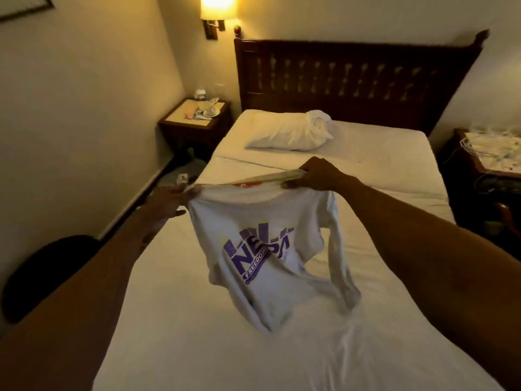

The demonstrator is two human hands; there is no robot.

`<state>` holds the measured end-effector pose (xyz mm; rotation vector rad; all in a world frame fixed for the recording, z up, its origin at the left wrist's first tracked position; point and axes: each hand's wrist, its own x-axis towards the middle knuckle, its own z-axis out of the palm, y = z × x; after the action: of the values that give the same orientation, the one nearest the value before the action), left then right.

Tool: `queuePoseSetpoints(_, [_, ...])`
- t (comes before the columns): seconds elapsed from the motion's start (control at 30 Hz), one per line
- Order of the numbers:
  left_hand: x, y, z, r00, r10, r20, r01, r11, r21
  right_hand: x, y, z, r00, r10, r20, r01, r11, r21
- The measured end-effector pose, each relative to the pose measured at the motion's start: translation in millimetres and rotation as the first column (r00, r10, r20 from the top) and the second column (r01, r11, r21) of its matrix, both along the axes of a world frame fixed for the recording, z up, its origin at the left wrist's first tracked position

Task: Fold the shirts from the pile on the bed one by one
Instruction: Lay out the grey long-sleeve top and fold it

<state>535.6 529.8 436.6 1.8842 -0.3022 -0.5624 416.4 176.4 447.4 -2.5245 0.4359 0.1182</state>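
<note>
A white T-shirt (pixel 270 249) with a purple print hangs in the air over the bed (pixel 366 348), its hem touching the sheet. My left hand (pixel 169 201) grips its upper left edge near the shoulder. My right hand (pixel 315 176) pinches the upper right edge, and the top of the shirt is stretched taut between the two hands. The shirt's lower part twists and droops. No pile of shirts is in view.
A white pillow (pixel 290 131) lies near the dark wooden headboard (pixel 355 77). A nightstand (pixel 194 119) with small items stands to the left of the bed, another cluttered table (pixel 490 153) to the right. A lit wall lamp (pixel 217 7) hangs above. A dark rounded object (pixel 42 275) sits at lower left.
</note>
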Motion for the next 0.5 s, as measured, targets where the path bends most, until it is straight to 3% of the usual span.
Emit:
queuePoseSetpoints(0.1, [31.5, 49.2, 29.9, 0.959, 0.189, 0.21, -0.186, 0.982, -0.033, 68.4, 54.3, 21.6, 0.99, 0.087, 0.114, -0.084, 0.996, -0.032])
queuePoseSetpoints(0.2, [62.0, 98.9, 55.3, 0.854, 0.319, 0.411, -0.33, 0.943, -0.045, 123.0, 96.3, 45.8, 0.973, 0.216, 0.08, -0.209, 0.974, -0.085])
queuePoseSetpoints(0.37, [80.9, 164.3, 97.2, 0.668, 0.351, 0.656, -0.436, 0.899, -0.037, 181.4, 147.1, 84.1, 0.935, 0.329, 0.135, -0.306, 0.937, -0.166])
queuePoseSetpoints(0.5, [68.9, 198.5, 107.8, 0.61, 0.333, 0.719, -0.487, 0.873, 0.009, 199.6, 178.6, 108.4, 0.892, 0.383, 0.241, -0.346, 0.92, -0.181])
